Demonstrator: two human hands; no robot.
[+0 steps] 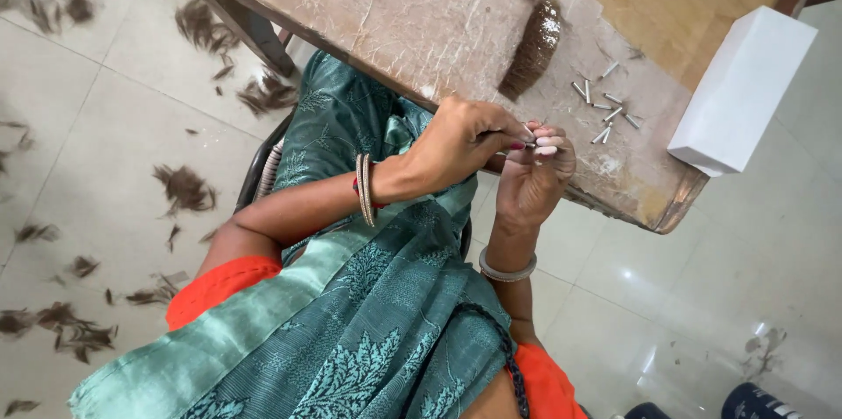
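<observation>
Across the far part of the scene runs a worn wooden desk, its far side and right end cut off by the frame. On the pale tiled floor to the left lie scattered tufts of brown hair. A white box overhangs the desk's right corner. Near the middle of the desk lies a dark brown hair bundle, and just right of it a loose scatter of small silver clips. At the near edge, the left hand and right hand meet, fingers pinched narrowly around a small silvery piece, too tiny and too covered by fingertips to make out clearly.
</observation>
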